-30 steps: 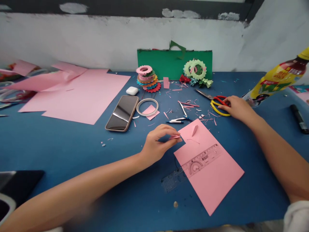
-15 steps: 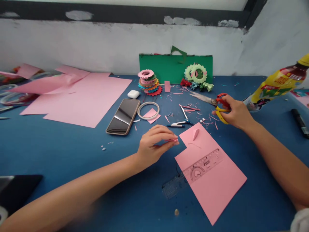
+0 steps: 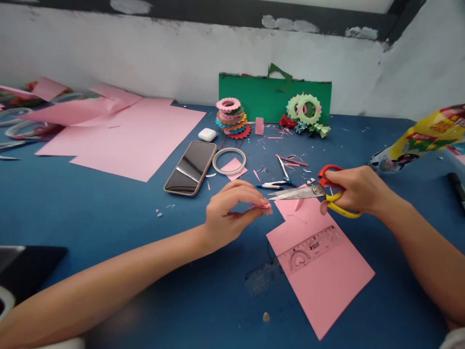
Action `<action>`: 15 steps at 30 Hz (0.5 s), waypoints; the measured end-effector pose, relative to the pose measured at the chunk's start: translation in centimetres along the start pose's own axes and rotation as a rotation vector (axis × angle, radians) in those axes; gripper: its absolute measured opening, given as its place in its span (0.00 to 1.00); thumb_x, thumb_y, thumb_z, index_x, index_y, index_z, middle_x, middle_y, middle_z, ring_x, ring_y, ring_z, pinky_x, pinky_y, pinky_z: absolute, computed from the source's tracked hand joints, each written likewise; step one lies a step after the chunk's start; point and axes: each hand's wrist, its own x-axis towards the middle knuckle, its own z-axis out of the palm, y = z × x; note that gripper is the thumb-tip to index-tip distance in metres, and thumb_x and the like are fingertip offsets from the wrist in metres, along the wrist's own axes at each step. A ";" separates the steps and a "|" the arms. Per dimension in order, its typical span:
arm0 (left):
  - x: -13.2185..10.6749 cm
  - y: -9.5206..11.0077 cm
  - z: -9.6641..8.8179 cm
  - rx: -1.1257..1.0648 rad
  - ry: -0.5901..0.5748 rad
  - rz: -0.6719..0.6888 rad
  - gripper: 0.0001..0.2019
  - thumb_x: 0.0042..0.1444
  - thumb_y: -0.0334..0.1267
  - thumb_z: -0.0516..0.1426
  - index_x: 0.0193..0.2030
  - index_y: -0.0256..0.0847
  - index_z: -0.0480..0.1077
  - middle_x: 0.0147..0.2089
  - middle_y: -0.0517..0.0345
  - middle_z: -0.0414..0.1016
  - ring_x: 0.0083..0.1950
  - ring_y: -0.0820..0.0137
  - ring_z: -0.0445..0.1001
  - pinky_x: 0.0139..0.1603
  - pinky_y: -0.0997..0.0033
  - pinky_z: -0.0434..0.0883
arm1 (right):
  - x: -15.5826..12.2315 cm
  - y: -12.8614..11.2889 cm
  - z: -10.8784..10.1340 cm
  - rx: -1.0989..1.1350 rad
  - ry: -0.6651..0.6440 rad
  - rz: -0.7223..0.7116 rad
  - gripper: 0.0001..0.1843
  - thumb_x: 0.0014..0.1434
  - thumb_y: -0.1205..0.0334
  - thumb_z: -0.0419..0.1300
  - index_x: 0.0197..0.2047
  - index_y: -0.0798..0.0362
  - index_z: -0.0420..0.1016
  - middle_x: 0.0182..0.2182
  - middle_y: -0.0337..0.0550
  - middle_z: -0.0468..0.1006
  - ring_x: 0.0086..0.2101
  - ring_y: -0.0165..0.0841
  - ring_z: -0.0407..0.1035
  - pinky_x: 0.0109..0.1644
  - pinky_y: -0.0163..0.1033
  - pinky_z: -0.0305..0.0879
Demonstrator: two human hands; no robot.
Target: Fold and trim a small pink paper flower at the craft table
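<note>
Between thumb and fingers, my left hand (image 3: 230,211) pinches a small folded piece of pink paper (image 3: 262,205), mostly covered by the fingers. My right hand (image 3: 363,189) grips scissors (image 3: 317,190) with one red and one yellow handle loop. The blades point left, parted slightly, with their tips close to the pinched paper. Below them lies a pink sheet (image 3: 327,286) with a notched corner. A clear ruler (image 3: 308,249) rests across that sheet, and a small folded pink piece (image 3: 300,203) sits near its top, partly behind the blades.
A phone (image 3: 191,168), white earbud case (image 3: 207,134), tape ring (image 3: 229,161) and compass (image 3: 281,177) lie beyond my hands among paper scraps. Behind stand zigzag paper rings (image 3: 232,118) and a green board (image 3: 254,92). Large pink sheets (image 3: 145,131) lie left; a bottle (image 3: 417,140) leans right.
My right hand has lifted the scissors from the scraps and brought them left, toward the paper in my left hand. My left hand keeps its pinch. The view has shifted slightly.
</note>
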 end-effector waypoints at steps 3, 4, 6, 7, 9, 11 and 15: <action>0.1 0.1 0.0 0.030 -0.002 0.013 0.11 0.46 0.25 0.65 0.35 0.41 0.72 0.30 0.59 0.78 0.33 0.72 0.74 0.37 0.69 0.71 | -0.1 0.5 0.2 -0.004 -0.033 -0.034 0.30 0.45 0.30 0.56 0.30 0.51 0.70 0.18 0.39 0.70 0.19 0.32 0.61 0.23 0.37 0.46; 0.2 0.1 -0.1 0.046 -0.008 0.019 0.10 0.47 0.25 0.65 0.35 0.41 0.72 0.30 0.59 0.78 0.33 0.72 0.74 0.38 0.68 0.71 | -0.1 0.6 0.3 -0.003 -0.045 -0.042 0.30 0.45 0.30 0.56 0.29 0.51 0.70 0.18 0.39 0.70 0.19 0.32 0.61 0.23 0.37 0.45; 0.3 0.1 -0.2 0.087 -0.023 0.032 0.09 0.48 0.26 0.64 0.34 0.42 0.72 0.31 0.59 0.79 0.33 0.72 0.75 0.39 0.67 0.70 | -0.2 0.8 0.3 -0.010 -0.065 -0.044 0.29 0.45 0.31 0.56 0.29 0.51 0.71 0.17 0.39 0.70 0.19 0.32 0.61 0.23 0.37 0.45; 0.4 0.2 -0.2 0.110 -0.030 0.039 0.09 0.48 0.26 0.64 0.34 0.42 0.72 0.32 0.59 0.79 0.33 0.71 0.75 0.39 0.66 0.70 | -0.3 0.8 0.2 -0.018 -0.067 -0.042 0.28 0.46 0.31 0.56 0.29 0.51 0.71 0.17 0.39 0.70 0.19 0.32 0.61 0.23 0.37 0.45; 0.5 0.2 -0.4 0.151 -0.038 0.061 0.08 0.49 0.28 0.63 0.34 0.43 0.72 0.32 0.59 0.79 0.33 0.71 0.75 0.39 0.66 0.71 | -0.4 0.8 0.0 -0.045 -0.049 -0.031 0.27 0.47 0.32 0.55 0.28 0.51 0.70 0.18 0.39 0.71 0.19 0.31 0.62 0.23 0.37 0.45; 0.7 0.3 -0.5 0.193 -0.047 0.091 0.07 0.50 0.29 0.63 0.34 0.44 0.72 0.32 0.60 0.79 0.33 0.71 0.75 0.39 0.67 0.71 | -0.4 0.9 -0.2 -0.079 -0.017 -0.024 0.28 0.46 0.32 0.55 0.27 0.51 0.71 0.18 0.39 0.71 0.20 0.32 0.63 0.24 0.36 0.45; 0.8 0.4 -0.8 0.270 -0.071 0.140 0.06 0.51 0.30 0.63 0.34 0.45 0.72 0.33 0.62 0.79 0.33 0.72 0.75 0.39 0.67 0.72 | -0.6 0.9 -0.8 -0.160 0.004 -0.008 0.27 0.47 0.32 0.53 0.27 0.51 0.71 0.18 0.40 0.71 0.20 0.32 0.63 0.25 0.37 0.44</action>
